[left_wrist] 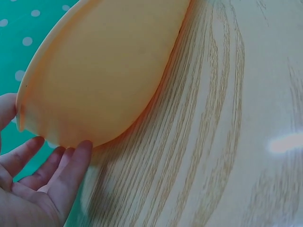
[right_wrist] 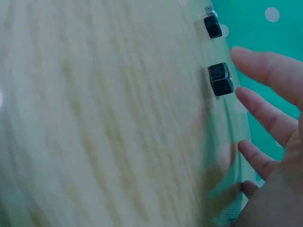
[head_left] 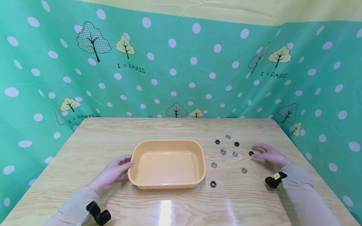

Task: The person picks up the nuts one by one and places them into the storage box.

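A peach plastic basin [head_left: 167,187] stands on the wooden table, its inside bare. My left hand [head_left: 114,171] holds its left end, thumb at the rim and fingers against the outer wall; in the left wrist view the fingertips [left_wrist: 85,146] lie along the underside of that wall. Over on the right, my right hand [head_left: 270,155] is spread beside a black hex nut [head_left: 251,153], thumb and fingers apart on either side. From the right wrist, the black nut [right_wrist: 221,79] appears just off the fingertips, with nothing gripped.
Between basin and right hand lie several loose nuts, silver ones such as this nut [head_left: 223,151] and black ones such as this nut [head_left: 213,184]. Behind and beside the wooden table [head_left: 113,131] hangs a green dotted curtain [head_left: 192,81]. Both wrists carry black cameras.
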Available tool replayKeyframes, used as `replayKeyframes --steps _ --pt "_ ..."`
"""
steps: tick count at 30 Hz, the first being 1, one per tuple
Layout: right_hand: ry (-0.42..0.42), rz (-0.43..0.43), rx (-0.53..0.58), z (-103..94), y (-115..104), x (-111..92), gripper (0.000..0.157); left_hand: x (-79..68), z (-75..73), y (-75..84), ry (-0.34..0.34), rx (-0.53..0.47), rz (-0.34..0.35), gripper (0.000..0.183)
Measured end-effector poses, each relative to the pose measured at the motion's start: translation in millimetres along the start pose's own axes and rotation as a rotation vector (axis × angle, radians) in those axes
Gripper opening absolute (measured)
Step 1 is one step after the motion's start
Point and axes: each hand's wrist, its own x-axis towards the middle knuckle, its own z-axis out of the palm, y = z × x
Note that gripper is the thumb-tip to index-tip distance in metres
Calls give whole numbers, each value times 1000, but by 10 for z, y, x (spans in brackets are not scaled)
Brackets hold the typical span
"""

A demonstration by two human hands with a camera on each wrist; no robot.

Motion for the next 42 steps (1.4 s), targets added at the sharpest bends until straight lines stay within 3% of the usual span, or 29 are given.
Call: replayKeyframes --steps 8,19,28,42 --pt "91 26 -17 56 52 43 53 21 25 -21 1 -19 0 65" --pt "107 55 32 146 52 102 55 -21 -16 -23 16 7 15 65" --pt "159 68 78 179 73 92 45 -8 18 -37 16 2 9 65" --pt "148 101 97 182 58 95 44 11 -1 -46 1 35 10 66"
